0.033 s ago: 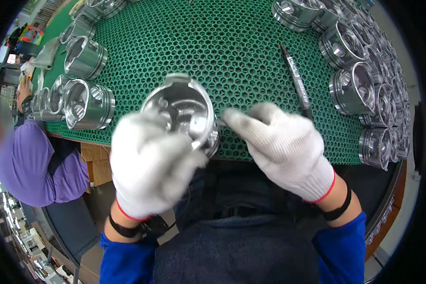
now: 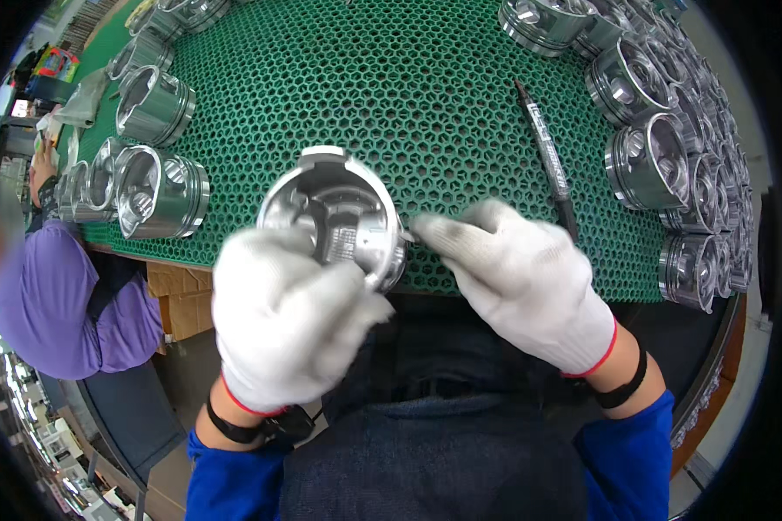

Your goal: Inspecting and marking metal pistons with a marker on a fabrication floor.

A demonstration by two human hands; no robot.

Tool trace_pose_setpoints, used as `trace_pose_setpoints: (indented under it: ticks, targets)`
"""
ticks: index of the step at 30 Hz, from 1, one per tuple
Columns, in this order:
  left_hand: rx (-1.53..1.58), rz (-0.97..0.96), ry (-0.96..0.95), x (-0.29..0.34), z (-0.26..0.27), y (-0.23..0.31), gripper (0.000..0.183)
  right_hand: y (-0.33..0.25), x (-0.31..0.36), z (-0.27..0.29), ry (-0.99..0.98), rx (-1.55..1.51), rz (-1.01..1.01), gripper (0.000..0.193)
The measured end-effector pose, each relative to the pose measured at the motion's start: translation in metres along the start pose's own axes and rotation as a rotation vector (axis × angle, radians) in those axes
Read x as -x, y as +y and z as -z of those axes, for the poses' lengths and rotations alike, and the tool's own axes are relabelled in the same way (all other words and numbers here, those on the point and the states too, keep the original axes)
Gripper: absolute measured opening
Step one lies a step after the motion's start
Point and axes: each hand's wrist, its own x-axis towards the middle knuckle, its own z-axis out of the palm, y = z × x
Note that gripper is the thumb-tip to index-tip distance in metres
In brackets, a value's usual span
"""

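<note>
A silver metal piston (image 2: 356,187) stands at the near edge of the green mat, its hollow side tilted toward me. My left hand (image 2: 291,317), in a white knit glove, is closed on its near left rim, slightly blurred. My right hand (image 2: 526,282), gloved alike, is held just right of the piston. Its thumb and forefinger are pinched together near the piston's side. Whatever small thing may be between those fingertips is hidden. A black marker pen (image 2: 547,161) lies beyond my right hand.
The green mat (image 2: 347,78) has a honeycomb of holes. Many pistons (image 2: 647,161) crowd its right side; another row of pistons (image 2: 161,191) stands at the left. A person in purple (image 2: 61,300) sits at the far left beside a cardboard box (image 2: 187,304).
My left hand has moved slightly right and toward me. The piston has turned or tilted a little in its grip. My right hand has shifted slightly toward me.
</note>
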Motion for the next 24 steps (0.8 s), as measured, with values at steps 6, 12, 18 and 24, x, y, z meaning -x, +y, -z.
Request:
trace_pose_setpoints:
  ticks: [6,12,18,24]
  targets:
    - [-0.06,0.017,-0.137,0.009,-0.005,0.014,0.031,0.012,-0.001,0.014,-0.774,-1.472,-0.709,0.04]
    - [-0.027,0.107,0.052,0.011,0.013,-0.009,0.042,0.033,0.027,0.016,-0.19,-1.668,-0.716,0.041]
    - [0.042,-0.038,0.036,-0.018,0.006,0.005,0.036,0.02,0.028,0.045,-0.153,-1.282,-0.578,0.056]
    - [0.161,-0.158,-0.06,-0.007,0.001,-0.039,0.037,0.035,0.018,0.037,0.157,-1.479,-0.244,0.056]
